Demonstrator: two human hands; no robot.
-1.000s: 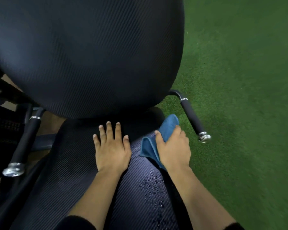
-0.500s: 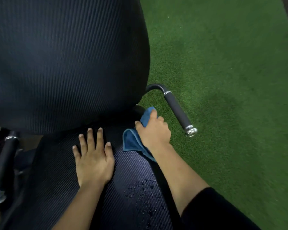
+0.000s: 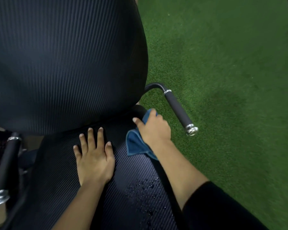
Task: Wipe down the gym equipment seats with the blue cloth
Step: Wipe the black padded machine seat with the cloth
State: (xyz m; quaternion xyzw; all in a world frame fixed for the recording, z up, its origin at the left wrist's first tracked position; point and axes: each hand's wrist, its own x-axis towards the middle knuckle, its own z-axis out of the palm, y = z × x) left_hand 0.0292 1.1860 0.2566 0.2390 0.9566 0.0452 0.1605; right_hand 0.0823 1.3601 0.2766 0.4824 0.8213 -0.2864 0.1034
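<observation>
Pushed farther on since a second ago, the right hand (image 3: 154,128) works a crumpled blue cloth (image 3: 135,145) into the far right corner of the black ribbed vinyl seat pad (image 3: 56,188). Nearest, water droplets (image 3: 145,186) bead by the seat's right edge, apparently unwiped; overlapping strokes drawn back toward them should clear it. Mid-seat, the left hand (image 3: 94,156) lies flat, fingers (image 3: 91,140) straight and spread. Beyond, right fingers curl over the cloth beneath the black padded backrest (image 3: 65,63).
</observation>
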